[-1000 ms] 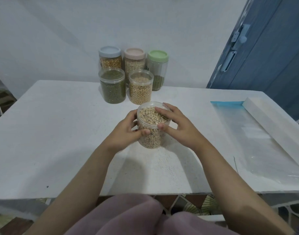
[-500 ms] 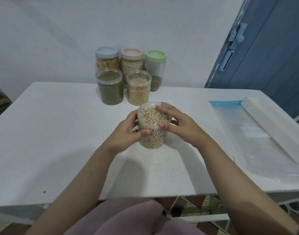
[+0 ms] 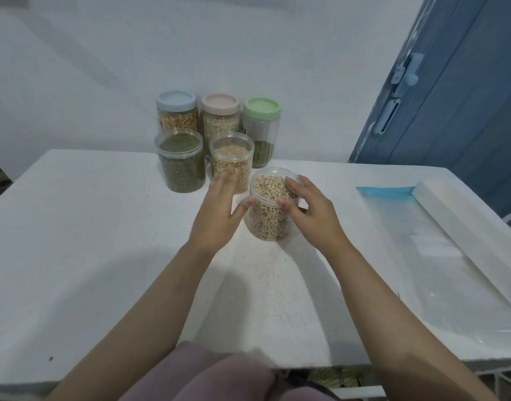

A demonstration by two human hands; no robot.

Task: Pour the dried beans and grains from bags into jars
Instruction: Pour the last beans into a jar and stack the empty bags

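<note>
A clear lidless jar (image 3: 270,211) full of pale speckled beans stands mid-table, tilted slightly toward me. My right hand (image 3: 312,214) grips it, thumb on the front of the rim and fingers over the right side of the rim. My left hand (image 3: 221,208) is beside the jar on its left with fingers straight, only the thumb touching the jar's wall. An empty clear plastic bag (image 3: 431,244) with a blue top strip lies flat on the right of the table.
At the back stand a jar of green beans (image 3: 181,162), an open jar of tan beans (image 3: 231,162), and behind them three lidded jars: blue (image 3: 176,111), pink (image 3: 220,114), green (image 3: 261,131). A white box (image 3: 474,227) lies along the right edge. A blue door (image 3: 451,91) is at right.
The jar has moved away from me toward the jars at the back. My left hand has let go of its wall and straightened its fingers; the right hand keeps its grip.
</note>
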